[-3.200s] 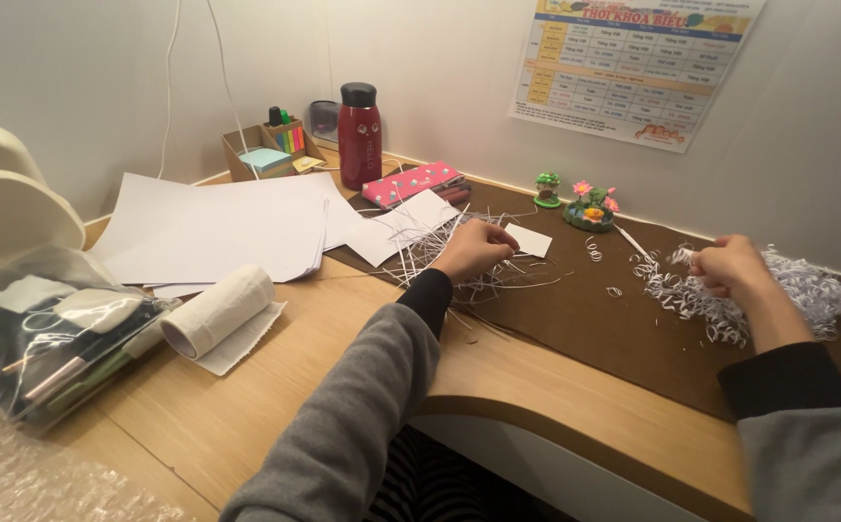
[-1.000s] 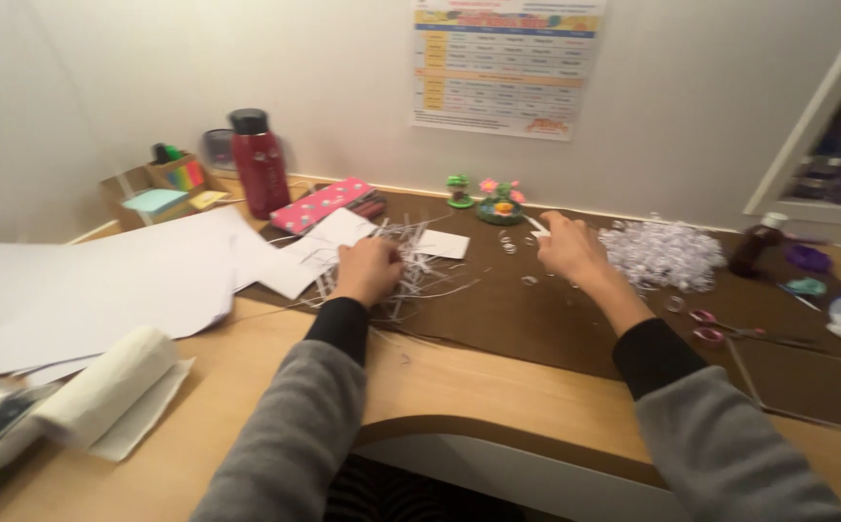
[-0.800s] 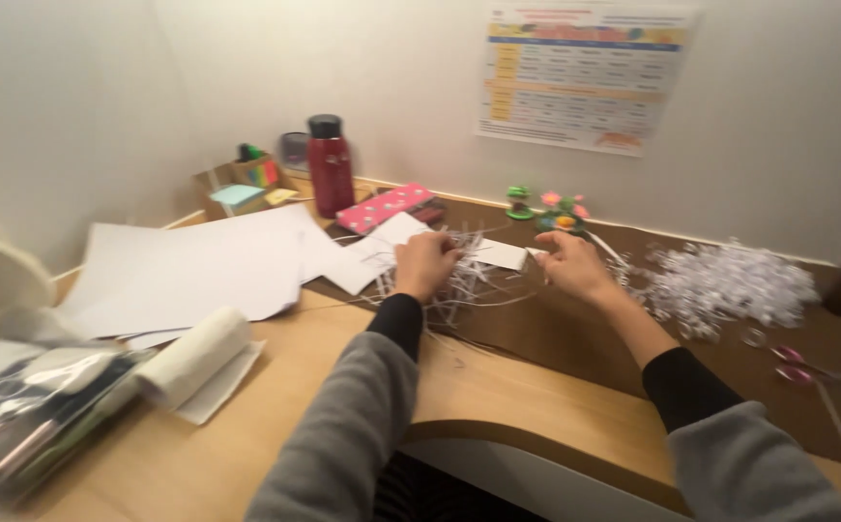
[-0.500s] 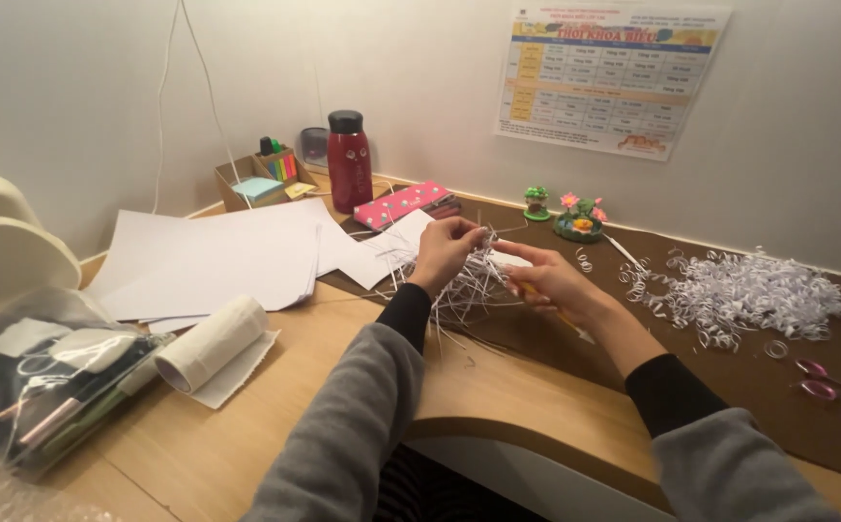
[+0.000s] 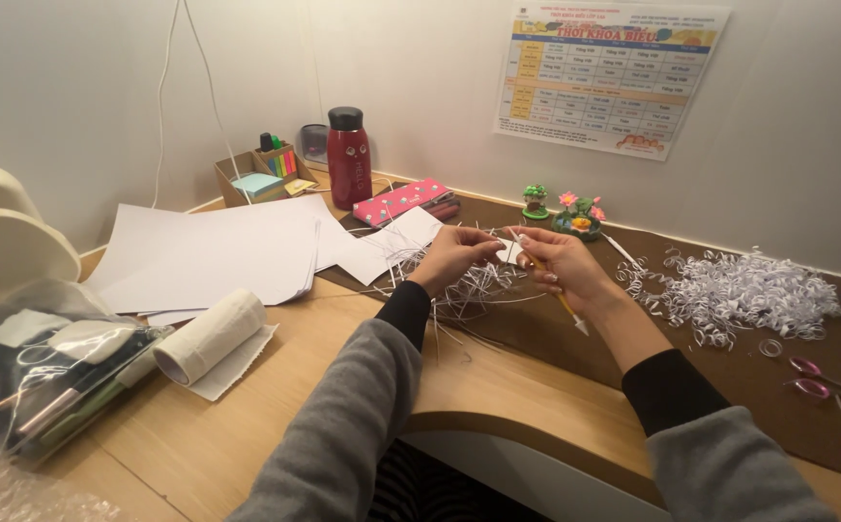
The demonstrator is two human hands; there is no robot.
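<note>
My left hand [image 5: 454, 257] hovers over a loose pile of thin white paper strips [image 5: 469, 282] on the brown desk mat [image 5: 585, 348] and pinches one strip between thumb and fingers. My right hand [image 5: 561, 263] sits just to its right, fingertips close to the left hand's, and grips a slim yellow tool [image 5: 558, 298] with a white tip that points down and right from under the palm. A heap of curled white paper coils [image 5: 744, 290] lies on the mat further right.
White paper sheets [image 5: 217, 249] cover the desk's left. Around them are a paper towel roll [image 5: 213, 336], a clear pouch of tools [image 5: 48, 372], a red bottle [image 5: 348, 146], a pink pencil case [image 5: 406, 202], small figurines [image 5: 565, 210] and pink-handled scissors [image 5: 817, 377] at right.
My right hand left the coil heap, came back to the strip pile with the yellow tool and now meets the left hand, which has lifted a strip.
</note>
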